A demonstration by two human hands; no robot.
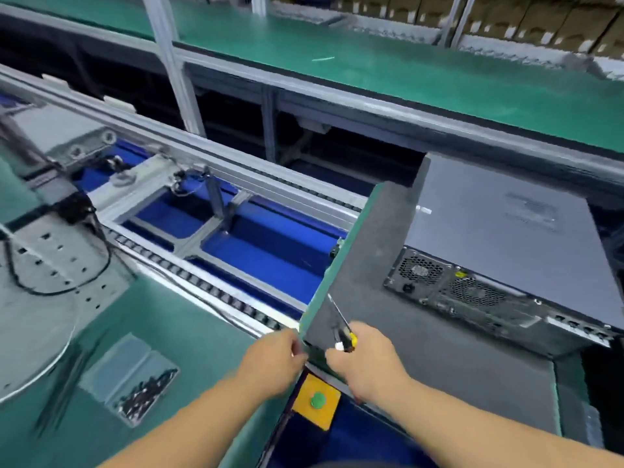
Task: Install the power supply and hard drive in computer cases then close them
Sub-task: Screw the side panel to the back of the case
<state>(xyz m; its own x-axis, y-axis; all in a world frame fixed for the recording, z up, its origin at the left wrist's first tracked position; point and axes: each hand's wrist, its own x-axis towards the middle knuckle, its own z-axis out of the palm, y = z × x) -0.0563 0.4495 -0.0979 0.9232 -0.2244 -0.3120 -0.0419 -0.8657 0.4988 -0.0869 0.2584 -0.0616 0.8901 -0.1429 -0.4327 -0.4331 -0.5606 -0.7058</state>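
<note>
Lying flat on a dark grey pallet (398, 265) at the right of the frame, the closed computer case (506, 238) presents its grey side panel upward and its rear panel, with fan grilles and ports, toward the lower left. The pallet has a green edge and sits on the conveyor (236, 238), whose roller rails run diagonally from the upper left toward the lower centre, with blue surfaces visible between the frame members. At the lower centre of the frame, both hands meet at the near corner of the pallet. The left hand (273, 363) has its fingers curled against the pallet's corner edge; the exact grip is blurred and cannot be told. The right hand (368, 359) has its fingers closed around a screwdriver (341, 327) with a black and yellow handle, the metal shaft pointing up and to the left over the pallet surface. Just below the hands, a yellow plate carrying a green button (317, 399) is mounted on the conveyor side. On the green table (169, 349) at the lower left of the frame, a clear plastic tray (130, 376) holds a heap of dark screws (145, 391). A perforated metal plate (54, 258) with a black cable looped over it lies at the left edge. A second green table surface (371, 62) crosses the upper part of the frame.
</note>
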